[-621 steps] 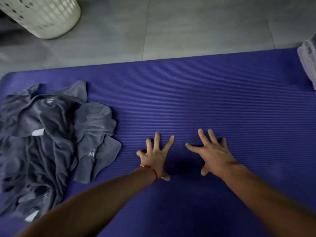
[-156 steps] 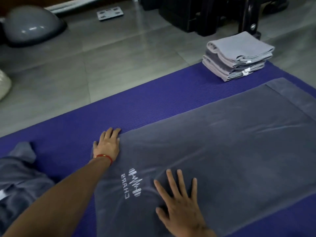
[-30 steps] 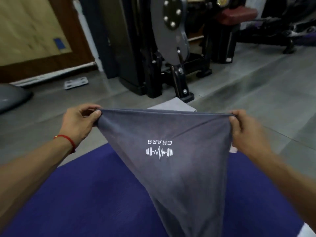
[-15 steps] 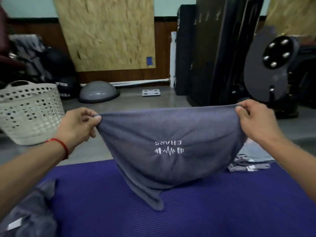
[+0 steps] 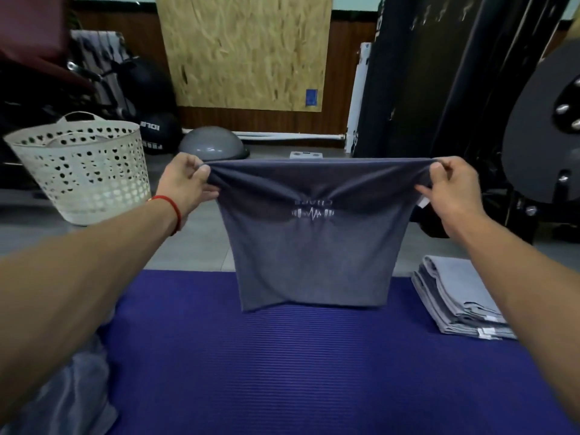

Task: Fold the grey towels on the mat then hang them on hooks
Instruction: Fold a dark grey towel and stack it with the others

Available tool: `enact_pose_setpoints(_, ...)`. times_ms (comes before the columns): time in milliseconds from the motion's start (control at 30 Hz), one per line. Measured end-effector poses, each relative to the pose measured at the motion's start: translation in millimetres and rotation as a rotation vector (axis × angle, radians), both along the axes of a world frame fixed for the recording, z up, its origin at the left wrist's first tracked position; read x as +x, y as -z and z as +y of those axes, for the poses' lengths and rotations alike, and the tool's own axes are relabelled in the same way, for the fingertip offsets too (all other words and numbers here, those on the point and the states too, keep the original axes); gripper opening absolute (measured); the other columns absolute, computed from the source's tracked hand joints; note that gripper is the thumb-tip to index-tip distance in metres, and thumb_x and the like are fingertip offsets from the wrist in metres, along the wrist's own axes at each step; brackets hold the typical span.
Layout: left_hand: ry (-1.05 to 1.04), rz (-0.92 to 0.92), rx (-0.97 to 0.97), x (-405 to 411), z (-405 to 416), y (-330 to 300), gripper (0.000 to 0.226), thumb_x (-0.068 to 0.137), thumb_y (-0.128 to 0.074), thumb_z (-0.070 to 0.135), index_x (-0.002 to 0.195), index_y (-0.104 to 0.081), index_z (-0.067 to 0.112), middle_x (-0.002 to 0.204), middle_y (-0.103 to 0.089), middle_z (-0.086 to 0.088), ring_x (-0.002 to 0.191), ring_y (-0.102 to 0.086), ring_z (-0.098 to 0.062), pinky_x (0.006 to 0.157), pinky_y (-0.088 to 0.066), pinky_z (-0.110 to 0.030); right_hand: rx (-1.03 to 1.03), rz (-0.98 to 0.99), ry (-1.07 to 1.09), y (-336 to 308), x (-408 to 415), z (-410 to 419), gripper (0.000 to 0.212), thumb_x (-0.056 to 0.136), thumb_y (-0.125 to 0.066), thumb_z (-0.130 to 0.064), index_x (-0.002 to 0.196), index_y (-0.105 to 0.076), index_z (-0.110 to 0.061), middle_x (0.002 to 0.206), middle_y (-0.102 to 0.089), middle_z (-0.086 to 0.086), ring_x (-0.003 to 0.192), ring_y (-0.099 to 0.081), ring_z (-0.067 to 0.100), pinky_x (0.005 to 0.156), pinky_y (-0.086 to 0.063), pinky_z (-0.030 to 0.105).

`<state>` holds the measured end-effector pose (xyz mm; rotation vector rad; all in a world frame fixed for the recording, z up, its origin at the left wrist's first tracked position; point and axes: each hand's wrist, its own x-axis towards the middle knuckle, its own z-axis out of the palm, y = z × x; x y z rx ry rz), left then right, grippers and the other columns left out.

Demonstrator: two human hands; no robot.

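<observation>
Nearest the camera, the purple mat point(image 5: 282, 365) fills the lower part of the view, its ribbed surface running left to right. At the lower left edge, loose grey towels point(image 5: 72, 400) lie bunched on the mat, partly hidden by the left forearm. On the right side of the mat sits a stack of folded towels point(image 5: 458, 302), edges aligned, with small white tags showing at the near corner.

Both forearms extend forward over the mat. The left hand point(image 5: 185, 183) pinches the upper left corner of the grey towel point(image 5: 314, 255) between thumb and curled fingers; a red wrist band point(image 5: 171, 208) circles that wrist. The right hand point(image 5: 452, 189) pinches the upper right corner in the same manner. The towel is held up in the air, its top edge stretched nearly level between the two hands, and it hangs down as a doubled panel whose lower edge sits at or just above the mat (contact cannot be confirmed). A white logo point(image 5: 313, 212) shows near the top, partly creased.

Beyond the mat lies grey tiled floor. A white perforated basket point(image 5: 84, 171) stands at left, well apart from the towel. Farther back are a grey dome trainer point(image 5: 212, 146), a chipboard panel point(image 5: 244, 48) against the wall, and black gym equipment point(image 5: 445, 89) at right.
</observation>
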<state>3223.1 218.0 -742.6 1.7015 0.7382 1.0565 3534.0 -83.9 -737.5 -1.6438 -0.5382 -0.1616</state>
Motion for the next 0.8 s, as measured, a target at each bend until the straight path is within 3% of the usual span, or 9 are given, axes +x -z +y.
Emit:
enact_pose_setpoints(167,0.197,0.075,0.058,-54.8,-33.6,39.6,0.014,0.104,-0.050,0.008,0.094,-0.048,0.018,0.086,-0.061,-0.017,0.075,-0.073,-0.031,0.072,-0.063,-0.036,0.043,-0.051,-0.040,54.6,-38.9,-56.8,0.018,0.107,-0.048,-0.017,0.116,-0.063,-0.013,0.093,-0.069,0.001,0.071,-0.072,0.016,0.068,-0.062,0.025)
enact_pose_setpoints(300,0.385,0.346,-0.042,-129.9,-69.2,155.1,0.010,0.099,-0.058,0.004,0.094,-0.050,0.008,0.080,-0.064,-0.009,0.078,-0.071,-0.026,0.073,-0.060,-0.031,-0.358,-0.027,-0.165,164.6,-86.9,-120.8,0.023,0.104,-0.053,-0.009,0.096,-0.062,-0.028,0.081,-0.072,-0.004,0.057,-0.069,0.011,0.061,-0.056,0.028)
enact_pose_setpoints(400,0.452,0.666,0.089,-183.2,-104.6,240.2,0.016,0.089,-0.069,0.033,0.089,-0.060,0.020,0.080,-0.066,0.005,0.074,-0.062,-0.009,0.075,-0.051,-0.026,-0.778,-0.076,-0.321,231.8,-112.7,-172.7,0.033,0.098,-0.062,-0.009,0.090,-0.059,-0.041,0.088,-0.071,-0.016,0.077,-0.067,-0.002,0.067,-0.047,0.009)
enact_pose_setpoints(467,0.499,0.783,0.069,-209.5,-132.2,279.5,0.012,0.084,-0.072,0.035,0.087,-0.061,0.032,0.082,-0.068,0.008,0.075,-0.063,-0.009,0.075,-0.049,-0.026,-1.004,-0.178,-0.439,261.4,-124.6,-203.3,0.037,0.097,-0.065,-0.012,0.087,-0.055,-0.047,0.104,-0.061,-0.030,0.091,-0.060,-0.009,0.074,-0.043,0.007)
enact_pose_setpoints(567,0.604,0.866,0.121,-242.2,-165.6,319.1,0.017,0.080,-0.067,0.046,0.086,-0.060,0.031,0.088,-0.063,0.014,0.078,-0.061,-0.008,0.072,-0.046,-0.021,-1.337,-0.292,-0.665,286.5,-148.7,-239.4,0.022,0.101,-0.058,-0.024,0.095,-0.047,-0.043,0.105,-0.048,-0.035,0.091,-0.049,-0.016,0.071,-0.035,0.009)
enact_pose_setpoints(633,0.712,0.918,0.211,-265.7,-182.3,331.7,0.019,0.087,-0.061,0.047,0.083,-0.057,0.029,0.091,-0.056,0.019,0.084,-0.057,-0.003,0.074,-0.042,-0.016,-1.458,-0.312,-0.812,290.9,-168.6,-259.1,0.011,0.104,-0.049,-0.031,0.097,-0.043,-0.039,0.102,-0.042,-0.035,0.087,-0.043,-0.018,0.073,-0.033,0.012)
enact_pose_setpoints(700,0.784,0.950,0.376,-290.2,-195.4,340.5,0.020,0.092,-0.056,0.051,0.087,-0.054,0.032,0.097,-0.049,0.024,0.091,-0.052,0.004,0.079,-0.041,-0.012,-1.508,-0.260,-0.952,290.7,-188.5,-275.8,0.014,0.103,-0.045,-0.032,0.091,-0.042,-0.038,0.099,-0.042,-0.034,0.085,-0.042,-0.018,0.077,-0.035,0.017)
enact_pose_setpoints(800,0.802,0.982,0.523,-318.6,-214.8,353.1,0.017,0.087,-0.056,0.052,0.089,-0.048,0.037,0.099,-0.044,0.025,0.090,-0.049,0.012,0.074,-0.045,-0.012,-1.571,-0.210,-1.093,296.7,-208.6,-294.6,0.009,0.098,-0.045,-0.036,0.090,-0.040,-0.039,0.109,-0.050,-0.025,0.098,-0.052,-0.006,0.085,-0.046,0.026)
